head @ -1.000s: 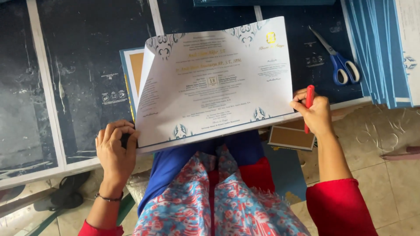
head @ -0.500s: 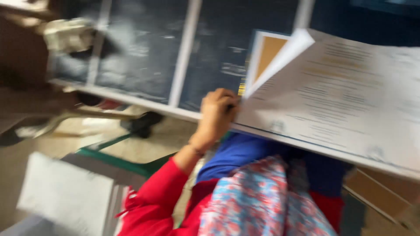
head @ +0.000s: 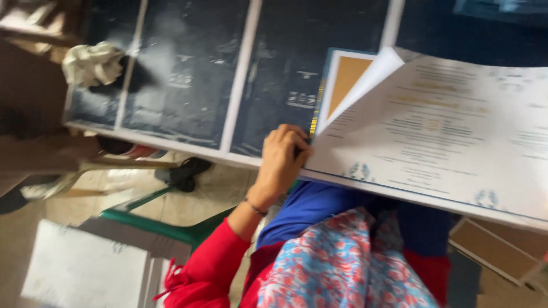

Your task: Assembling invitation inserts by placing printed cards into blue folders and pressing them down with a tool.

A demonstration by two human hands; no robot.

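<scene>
Sheet (head: pixel 451 142), large, pale and printed, with small blue ornaments near its lower edge, is seen tilted across the right half of the view, its lower edge lying over the lap and its left corner met by the left hand (head: pixel 283 157). That corner is pinched in the left grip: the fingers (head: pixel 291 138) are curled tight over the sheet's edge with the thumb tucked beneath, so the grip is pressed together on the paper rather than spread. A thin bracelet (head: pixel 255 207) is worn at the wrist, and a red sleeve (head: pixel 208 265) covers the forearm. The right hand is not shown, so the state of its grip cannot be told. Behind the sheet's upper left corner a card (head: pixel 347 77) with a tan face and a white and blue border is partly covered by it. Both lie over dark printed sheets (head: pixel 188 74) divided by white margins, spread on the floor. A crumpled cloth (head: pixel 91 63) rests on the upper left of these. Near the lower edge of the dark sheets a black sandal (head: pixel 185 173) is seen on the tiled floor, and just beside it a green bar (head: pixel 154 225). A stack of pale paper (head: pixel 85 271) lies at lower left. Blue cloth and a floral fabric (head: pixel 342 268) fill the lap below the sheet. The view is blurred.
</scene>
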